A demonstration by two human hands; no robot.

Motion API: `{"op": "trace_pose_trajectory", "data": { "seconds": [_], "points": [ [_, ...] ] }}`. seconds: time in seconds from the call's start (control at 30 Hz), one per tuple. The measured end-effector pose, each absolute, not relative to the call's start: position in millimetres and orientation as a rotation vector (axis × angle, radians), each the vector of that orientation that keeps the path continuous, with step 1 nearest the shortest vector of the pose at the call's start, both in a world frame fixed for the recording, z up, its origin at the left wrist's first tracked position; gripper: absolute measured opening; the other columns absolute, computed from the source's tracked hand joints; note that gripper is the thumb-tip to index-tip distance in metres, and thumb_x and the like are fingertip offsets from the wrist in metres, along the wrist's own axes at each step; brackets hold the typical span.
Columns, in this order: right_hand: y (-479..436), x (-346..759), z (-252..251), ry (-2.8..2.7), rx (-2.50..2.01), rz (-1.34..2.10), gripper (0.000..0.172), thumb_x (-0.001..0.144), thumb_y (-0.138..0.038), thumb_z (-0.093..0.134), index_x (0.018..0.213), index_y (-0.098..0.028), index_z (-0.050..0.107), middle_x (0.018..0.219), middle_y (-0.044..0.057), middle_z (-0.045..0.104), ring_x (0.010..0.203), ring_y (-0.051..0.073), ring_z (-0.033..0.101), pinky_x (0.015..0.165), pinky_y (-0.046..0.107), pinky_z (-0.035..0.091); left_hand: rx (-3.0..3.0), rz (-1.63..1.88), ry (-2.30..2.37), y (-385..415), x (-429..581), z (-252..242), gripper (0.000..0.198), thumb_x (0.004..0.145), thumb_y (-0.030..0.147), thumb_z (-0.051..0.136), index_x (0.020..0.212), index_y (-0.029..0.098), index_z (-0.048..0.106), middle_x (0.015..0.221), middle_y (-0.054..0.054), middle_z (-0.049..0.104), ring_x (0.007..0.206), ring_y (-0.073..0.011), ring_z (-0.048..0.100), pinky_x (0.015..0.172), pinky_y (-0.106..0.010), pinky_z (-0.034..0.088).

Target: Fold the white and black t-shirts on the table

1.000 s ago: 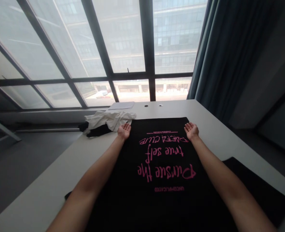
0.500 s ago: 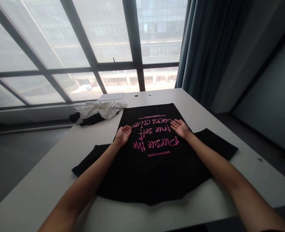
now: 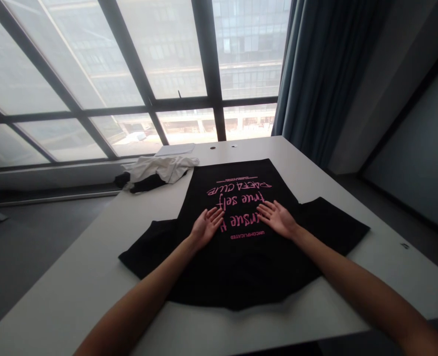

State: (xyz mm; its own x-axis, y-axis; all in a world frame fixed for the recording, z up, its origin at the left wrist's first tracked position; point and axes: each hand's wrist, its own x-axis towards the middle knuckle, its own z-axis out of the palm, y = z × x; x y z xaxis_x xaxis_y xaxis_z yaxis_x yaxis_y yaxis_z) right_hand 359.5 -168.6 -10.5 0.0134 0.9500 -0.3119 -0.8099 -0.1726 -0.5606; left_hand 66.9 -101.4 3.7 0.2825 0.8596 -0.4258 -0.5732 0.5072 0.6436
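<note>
Your left hand [image 3: 207,227] and right hand [image 3: 277,219] are positioned palm-up above the large black fabric T-shirt [image 3: 241,254], one on each side of its centre line. The fingers of both hands are extended and slightly spread, gripping nothing; whether they rest on the cloth or hover just over it, you cannot tell from this view. The shirt lies directly beneath and between the fingers, flat on the smooth white table [image 3: 92,282]. Its long axis runs away from you, through the gap between the two sets of fingertips, so neither hand is clearly nearer to it. Beyond the fingers, the body ends in a straight, level edge; on your side of them, it ends in a curved edge that bows toward you. The left short sleeve [image 3: 150,247] spreads outward from the left fingers, and the right short sleeve [image 3: 332,222] outward from the right fingers. The shirt looks smooth and matt, with only faint creasing at the near part. Its pink printed lettering [image 3: 230,201] stands upside down to you, partly covered by the fingers of both hands. Beyond the left fingers and apart from them, note the crumpled white cloth [image 3: 163,168] with a black cloth portion [image 3: 148,183] at its near side.
</note>
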Motion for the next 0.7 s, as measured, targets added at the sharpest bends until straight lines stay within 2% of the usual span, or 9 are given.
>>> {"op": "trace_pose_trajectory", "data": {
  "seconds": [0.17, 0.27, 0.37, 0.43, 0.5, 0.6, 0.7],
  "points": [
    [-183.0, 466.0, 1.0, -0.193, -1.04, 1.034, 0.026, 0.096, -0.026, 0.04, 0.114, -0.026, 0.058, 0.132, 0.011, 0.062, 0.12, 0.022, 0.064, 0.101, 0.05, 0.054, 0.451, 1.153, 1.06, -92.4, -11.8, 11.6, 0.035, 0.1, 0.012, 0.04, 0.124, 0.024, 0.062, 0.123, -0.014, 0.069, 0.11, -0.0245, 0.071, 0.091, -0.038, 0.061],
    [-183.9, 462.3, 3.3, -0.511, -1.259, 0.803, 0.02, 0.091, -0.024, 0.047, 0.1, -0.023, 0.066, 0.12, 0.01, 0.068, 0.12, 0.025, 0.063, 0.11, 0.053, 0.046, 0.627, 1.143, 1.047, -103.7, -19.6, 17.9, 0.036, 0.096, 0.007, 0.044, 0.115, 0.022, 0.069, 0.121, -0.012, 0.071, 0.123, -0.0247, 0.063, 0.103, -0.036, 0.054],
    [-185.5, 424.8, -6.0, -1.042, -1.384, 0.654, 0.019, 0.085, -0.024, 0.062, 0.101, -0.023, 0.072, 0.129, 0.009, 0.065, 0.135, 0.03, 0.049, 0.12, 0.056, 0.029, 0.871, 1.097, 0.943, -125.4, -9.6, 21.0, 0.032, 0.095, 0.01, 0.048, 0.108, 0.024, 0.073, 0.125, -0.01, 0.07, 0.141, -0.0214, 0.045, 0.115, -0.034, 0.04],
    [-189.8, 403.9, -18.3, -1.32, -1.43, 0.59, 0.031, 0.08, -0.028, 0.071, 0.111, -0.026, 0.071, 0.143, 0.007, 0.057, 0.145, 0.031, 0.036, 0.123, 0.058, 0.014, 1.014, 1.063, 0.928, -139.7, -4.4, 19.0, 0.027, 0.095, 0.015, 0.052, 0.103, 0.027, 0.074, 0.127, -0.009, 0.068, 0.146, -0.0204, 0.036, 0.12, -0.038, 0.03],
    [-194.8, 395.4, -33.1, -1.536, -1.535, 0.504, 0.043, 0.08, -0.035, 0.071, 0.123, -0.03, 0.067, 0.152, 0.005, 0.049, 0.149, 0.032, 0.027, 0.123, 0.062, 0.006, 1.202, 1.017, 0.94, -151.0, -3.7, 14.7, 0.02, 0.092, 0.02, 0.059, 0.099, 0.031, 0.075, 0.13, -0.007, 0.067, 0.149, -0.0219, 0.031, 0.123, -0.043, 0.02],
    [-198.7, 401.3, -53.2, -1.825, -1.712, 0.295, 0.051, 0.088, -0.047, 0.058, 0.136, -0.028, 0.059, 0.157, 0.008, 0.042, 0.15, 0.032, 0.026, 0.121, 0.062, 0.012, 1.488, 0.96, 0.922, -160.3, -8.7, 10.2, 0.017, 0.087, 0.024, 0.069, 0.1, 0.034, 0.075, 0.137, -0.004, 0.063, 0.15, -0.024, 0.028, 0.125, -0.045, 0.008],
    [-198.5, 411.7, -65.4, -1.947, -1.799, 0.115, 0.057, 0.093, -0.051, 0.044, 0.143, -0.025, 0.054, 0.157, 0.012, 0.041, 0.149, 0.031, 0.029, 0.119, 0.061, 0.022, 1.571, 0.995, 0.925, -156.9, -21.9, 14.8, 0.019, 0.087, 0.022, 0.068, 0.101, 0.032, 0.075, 0.137, -0.004, 0.063, 0.148, -0.0244, 0.032, 0.125, -0.041, 0.006]
  ]
}}
